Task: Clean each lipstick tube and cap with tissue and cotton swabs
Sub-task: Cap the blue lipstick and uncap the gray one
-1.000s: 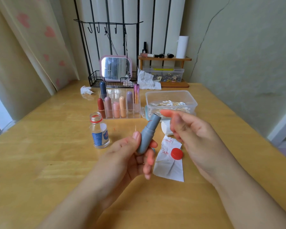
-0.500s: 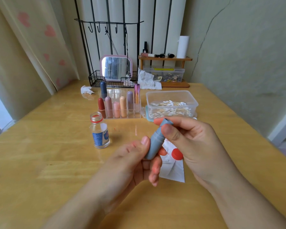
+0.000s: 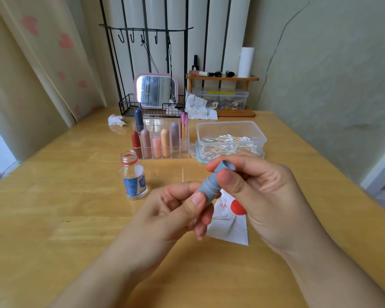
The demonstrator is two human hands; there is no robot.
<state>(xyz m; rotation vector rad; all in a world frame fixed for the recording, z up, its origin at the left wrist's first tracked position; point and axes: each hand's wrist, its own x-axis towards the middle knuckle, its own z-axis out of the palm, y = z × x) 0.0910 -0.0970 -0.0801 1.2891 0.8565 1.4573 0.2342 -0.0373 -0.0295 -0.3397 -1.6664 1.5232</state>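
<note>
Pale green walls and a heart-printed curtain [image 3: 42,52] framed a yellow wooden table [image 3: 53,218] that filled the lower frame. At centre, both hands met over a grey-blue lipstick tube [image 3: 211,186], tilted with its open end toward the upper right. The left hand [image 3: 171,212] gripped the tube's lower body, thumb pressed on its front and fingers curled behind. The right hand [image 3: 260,194] pinched the upper section between thumb and forefinger, just below the open rim.

Beneath the hands lay a white tissue [image 3: 229,227] with red smears, a red bottle cap [image 3: 237,207] resting on it and a cotton swab partly visible on it. Left of centre stood an uncapped clear glass bottle [image 3: 133,176] with a blue label. Behind it, a clear acrylic organizer [image 3: 162,141] held capped lipsticks upright in red, mauve, pink, peach, purple, navy and metallic pink. To its right sat a clear plastic box [image 3: 230,138] of cotton swabs.

At the far edge stood a pink-framed mirror [image 3: 156,91] in a black wire rack, a crumpled tissue [image 3: 116,120] to its left, more crumpled tissue [image 3: 198,106] to its right, and a small wooden shelf [image 3: 222,78] carrying cosmetics and a white paper roll [image 3: 246,62].
</note>
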